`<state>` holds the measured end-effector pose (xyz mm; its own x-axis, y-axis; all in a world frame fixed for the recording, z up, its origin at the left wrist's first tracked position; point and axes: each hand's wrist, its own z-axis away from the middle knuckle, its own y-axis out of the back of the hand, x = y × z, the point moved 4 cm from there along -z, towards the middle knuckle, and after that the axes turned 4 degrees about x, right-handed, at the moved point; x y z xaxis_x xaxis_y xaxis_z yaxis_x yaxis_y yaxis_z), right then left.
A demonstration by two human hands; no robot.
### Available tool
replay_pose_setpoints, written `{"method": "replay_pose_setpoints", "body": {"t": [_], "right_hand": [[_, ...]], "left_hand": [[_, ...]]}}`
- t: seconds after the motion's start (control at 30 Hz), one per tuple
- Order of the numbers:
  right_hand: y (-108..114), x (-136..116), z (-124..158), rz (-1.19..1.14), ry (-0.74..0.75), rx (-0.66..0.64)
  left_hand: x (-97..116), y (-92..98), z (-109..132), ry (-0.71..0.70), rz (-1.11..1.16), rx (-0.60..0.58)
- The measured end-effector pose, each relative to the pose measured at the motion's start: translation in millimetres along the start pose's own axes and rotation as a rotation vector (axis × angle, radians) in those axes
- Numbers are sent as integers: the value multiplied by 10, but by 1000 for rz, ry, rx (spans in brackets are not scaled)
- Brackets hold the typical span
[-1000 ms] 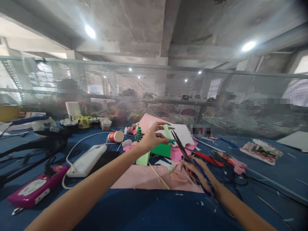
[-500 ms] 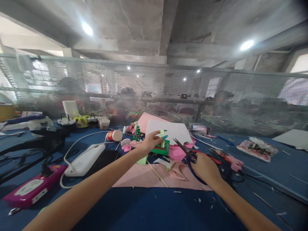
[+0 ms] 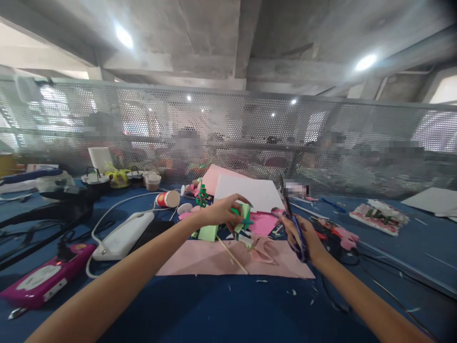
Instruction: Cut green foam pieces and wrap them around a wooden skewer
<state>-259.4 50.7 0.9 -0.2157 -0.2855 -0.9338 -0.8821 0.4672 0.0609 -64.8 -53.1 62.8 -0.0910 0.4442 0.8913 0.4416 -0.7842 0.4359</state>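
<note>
Two bare hands work over a blue tabletop (image 3: pixel 214 305) littered with paper. The left hand (image 3: pixel 225 209) pinches a piece of light green paper (image 3: pixel 246 209) between its long-nailed thumb and fingers, holding it near the middle of the clutter, in front of a white sheet (image 3: pixel 246 190). Darker green paper shows just beside those fingertips — whether it is gripped too, I cannot tell. The right hand (image 3: pixel 309 238) is curled around the handles of a pair of scissors (image 3: pixel 287 205), its blades pointing up and away, well apart from the green paper; blur hides whether they are parted. Under and between the hands lies a long pale pink strip (image 3: pixel 200 259), with a thin wooden stick (image 3: pixel 231 255) slanting across it and a curled pink scrap (image 3: pixel 264 252) on it. Bright pink paper (image 3: pixel 264 224) lies between the hands, a little beyond the strip, and another light green piece (image 3: pixel 208 233) rests near the left wrist. Off to the left, a red and white paper cup (image 3: pixel 168 199) is tipped on its side, near a white charger block (image 3: pixel 124 238) and a magenta power strip (image 3: pixel 46 276). On the right, beyond the right wrist, sits a pink glue gun (image 3: pixel 346 238) among dark cables, and farther out a white and red craft piece (image 3: pixel 378 216). A perforated metal screen (image 3: pixel 232 119) stands behind everything.
</note>
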Motion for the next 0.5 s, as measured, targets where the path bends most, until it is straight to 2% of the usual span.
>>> {"method": "replay_pose_setpoints", "body": {"t": [0.1,0.23,0.37,0.5], "right_hand": [[-137,17,37,-169,-138,-134],[-251,-29,114,-148,-224,-289],[-310,-83,186,-130,-259,-368],[-324,-111,212,-200,-272,-354]], "left_hand": [[69,-192,27,-2,-120,-113],[137,-358,38,-11,-253,-117],[195,-384,47,-14,-289,-85],[154,-350,23,-10,-225,-42]]}}
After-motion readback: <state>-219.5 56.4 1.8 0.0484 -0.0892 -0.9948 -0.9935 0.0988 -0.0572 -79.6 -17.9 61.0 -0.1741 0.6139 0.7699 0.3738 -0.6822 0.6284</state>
